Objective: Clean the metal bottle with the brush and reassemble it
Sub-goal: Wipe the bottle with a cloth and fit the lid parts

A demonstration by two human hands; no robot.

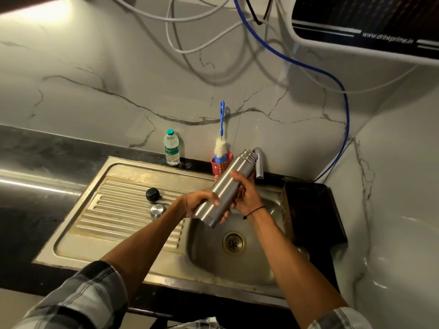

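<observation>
I hold the open metal bottle [225, 186] tilted over the sink basin [213, 255], its mouth up near the tap [259, 162]. My left hand [199, 203] grips its lower end. My right hand [244, 193] presses a brown scrubbing cloth [240, 194] against its side. The blue-handled bottle brush [221, 136] stands in a red cup [217, 167] behind the sink. The black stopper [152, 194] and the steel cap [157, 210] lie on the draining board [114, 219].
A small plastic water bottle [171, 148] stands on the counter by the wall. A dark rack [311, 210] sits right of the basin. Cables and a blue hose [342, 96] hang from a water purifier [370, 22] at the top right.
</observation>
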